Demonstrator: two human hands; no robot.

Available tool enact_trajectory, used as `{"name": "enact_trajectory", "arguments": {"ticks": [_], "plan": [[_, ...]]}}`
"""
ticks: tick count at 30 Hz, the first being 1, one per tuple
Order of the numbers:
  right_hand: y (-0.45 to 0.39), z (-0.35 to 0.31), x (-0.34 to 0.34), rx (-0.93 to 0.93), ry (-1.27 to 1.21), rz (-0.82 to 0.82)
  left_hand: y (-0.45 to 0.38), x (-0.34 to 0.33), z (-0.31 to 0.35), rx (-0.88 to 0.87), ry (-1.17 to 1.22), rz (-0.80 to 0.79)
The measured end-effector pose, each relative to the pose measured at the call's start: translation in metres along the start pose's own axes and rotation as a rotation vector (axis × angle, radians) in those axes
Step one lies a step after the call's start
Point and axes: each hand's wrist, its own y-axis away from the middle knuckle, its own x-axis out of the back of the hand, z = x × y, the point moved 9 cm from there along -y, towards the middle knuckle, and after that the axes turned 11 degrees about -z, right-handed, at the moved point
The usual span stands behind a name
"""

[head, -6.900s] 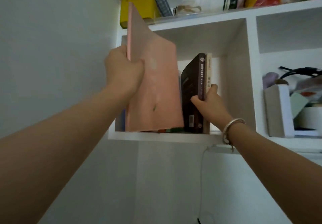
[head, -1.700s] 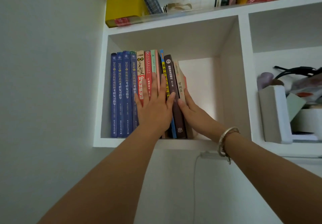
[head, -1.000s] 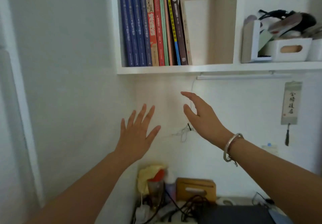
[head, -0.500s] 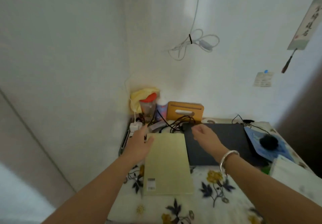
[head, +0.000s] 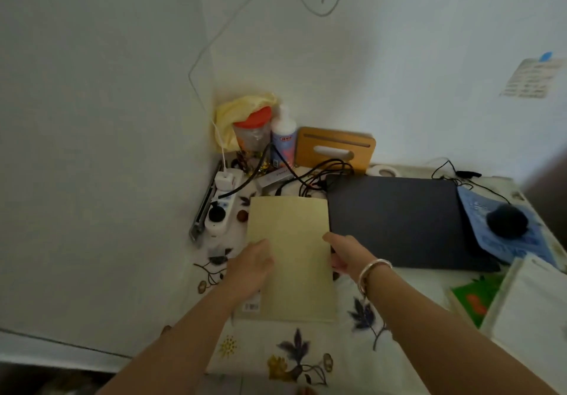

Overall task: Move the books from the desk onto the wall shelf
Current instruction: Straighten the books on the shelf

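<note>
Matt paper book [head: 291, 253] lies on floral cloth [head: 294, 354] beside a wooden box [head: 334, 150].

both forearms bare, no sleeves; a silver bangle [head: 375, 268] with a small dangling charm circles the right wrist.
</note>
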Motion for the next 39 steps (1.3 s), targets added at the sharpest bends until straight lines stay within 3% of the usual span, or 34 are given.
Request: {"name": "enact_trajectory", "arguments": {"ticks": [4,13,19,21,25,28,33,39], "plan": [[0.004,-0.006,-0.005,0.028,0.001,-0.039,0.001,-0.003,-0.005,0.031,-0.006,-0.038],[0.059,-0.074,-0.050,0.349,0.297,-0.130,0.030,0.001,0.039,-0.055,0.059,-0.107],[0.133,-0.126,-0.069,0.630,0.314,0.064,0.082,0.040,0.096,-0.182,-0.041,-0.062],[0.167,-0.145,-0.071,0.726,0.296,0.121,0.105,0.056,0.123,-0.261,-0.110,0.000],[0.246,-0.191,-0.071,0.906,0.209,0.228,0.175,0.099,0.194,-0.501,-0.282,0.312],[0.319,-0.231,-0.073,1.081,0.294,0.340,0.233,0.129,0.242,-0.606,-0.431,0.502],[0.436,-0.304,-0.074,1.387,0.330,0.294,0.316,0.190,0.309,-0.814,-0.265,0.636],[0.547,-0.384,-0.016,1.663,0.308,0.664,0.398,0.251,0.377,-1.074,0.000,0.772]]}}
